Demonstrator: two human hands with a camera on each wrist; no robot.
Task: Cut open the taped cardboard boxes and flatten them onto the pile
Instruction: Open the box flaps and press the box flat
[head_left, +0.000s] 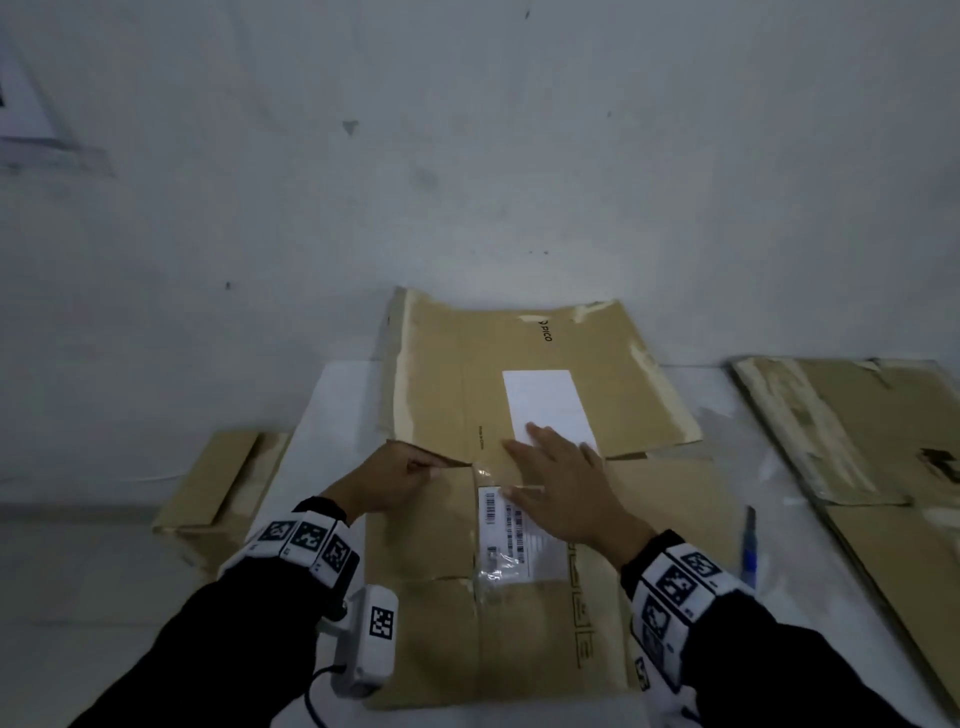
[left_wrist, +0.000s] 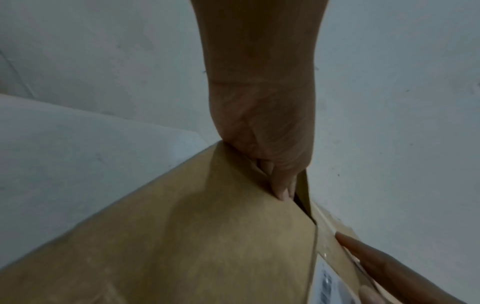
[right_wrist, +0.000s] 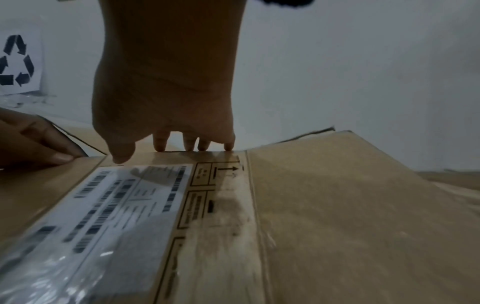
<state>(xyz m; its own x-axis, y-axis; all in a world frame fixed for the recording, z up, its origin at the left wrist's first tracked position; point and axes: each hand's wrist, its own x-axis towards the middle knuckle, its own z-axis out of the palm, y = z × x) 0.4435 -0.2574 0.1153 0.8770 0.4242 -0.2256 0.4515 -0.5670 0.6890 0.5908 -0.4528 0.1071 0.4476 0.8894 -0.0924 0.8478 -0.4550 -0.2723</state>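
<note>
A brown cardboard box (head_left: 431, 613) lies in front of me on the white table (head_left: 332, 405), with a barcode label (head_left: 511, 535) under clear tape on top. Its far flap (head_left: 587, 358) stands open, carrying a white label. My left hand (head_left: 392, 480) grips the far edge of the left top flap (left_wrist: 207, 236), fingers curled over it and into the seam. My right hand (head_left: 558, 488) lies flat with spread fingers (right_wrist: 159, 143) across the box's top at its far edge. A blue box cutter (head_left: 749, 545) lies on the table right of the box.
A pile of flattened cardboard (head_left: 872, 447) lies at the right of the table. Another brown box (head_left: 218, 483) sits lower down, left of the table. A white wall (head_left: 467, 156) rises close behind, with a recycling sign (right_wrist: 16, 61) on it.
</note>
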